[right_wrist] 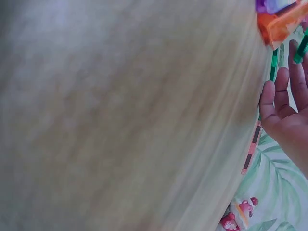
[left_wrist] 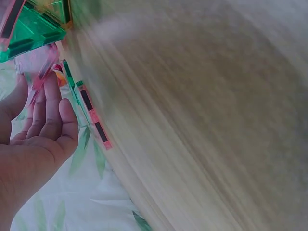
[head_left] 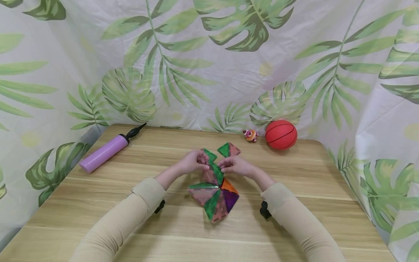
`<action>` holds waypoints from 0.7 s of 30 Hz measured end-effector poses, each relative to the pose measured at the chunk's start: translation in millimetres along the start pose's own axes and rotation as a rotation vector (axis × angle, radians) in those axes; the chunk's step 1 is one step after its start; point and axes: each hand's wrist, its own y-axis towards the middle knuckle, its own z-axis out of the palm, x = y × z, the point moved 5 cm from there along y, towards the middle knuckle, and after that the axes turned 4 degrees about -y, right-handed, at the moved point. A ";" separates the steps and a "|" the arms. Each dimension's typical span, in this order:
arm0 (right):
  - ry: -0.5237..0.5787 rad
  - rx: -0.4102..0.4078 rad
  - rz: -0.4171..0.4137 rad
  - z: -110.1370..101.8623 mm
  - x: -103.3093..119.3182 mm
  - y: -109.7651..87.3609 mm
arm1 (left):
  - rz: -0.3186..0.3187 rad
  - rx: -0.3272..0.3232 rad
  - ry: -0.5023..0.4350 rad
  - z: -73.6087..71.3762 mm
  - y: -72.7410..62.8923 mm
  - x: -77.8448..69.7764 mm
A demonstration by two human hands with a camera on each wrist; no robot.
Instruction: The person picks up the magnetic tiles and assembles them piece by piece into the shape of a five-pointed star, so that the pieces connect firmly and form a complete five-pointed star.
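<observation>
Both hands hold a pair of joined translucent magnetic tiles, one pink [head_left: 208,177] and one green [head_left: 217,173], above the table. My left hand [head_left: 195,162] pinches the pink side between thumb and fingers, as the left wrist view shows. On the other side, my right hand [head_left: 238,166] pinches the green tile's edge; its thumb is out of the right wrist view. Just nearer to me stands a fan-shaped build of triangular tiles, with green, pink, purple [head_left: 231,199] and orange [head_left: 229,186] faces. Whether the held pair touches this build, I cannot tell.
Beyond the hands lie a green-and-pink tile pair [head_left: 229,149] and a green tile [head_left: 210,155] partly behind my left hand. A purple hand pump [head_left: 104,153] lies at left. A small figurine [head_left: 250,135] and red ball [head_left: 281,134] sit at the back right, before a leaf-print cloth [head_left: 183,87].
</observation>
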 end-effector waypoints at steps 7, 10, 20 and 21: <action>-0.079 0.064 -0.023 9.0 3.2 -0.9 | -0.011 0.083 0.011 2.4 -4.2 7.2; -0.121 0.048 -0.068 6.8 5.8 -0.4 | 0.033 0.111 0.043 2.7 -5.7 9.7; -0.353 -0.303 -0.150 -39.3 -7.4 1.9 | 0.112 0.112 0.167 0.9 -12.6 13.0; -0.382 -0.304 -0.153 -42.2 -10.3 1.2 | 0.106 0.107 0.163 0.3 -13.8 13.0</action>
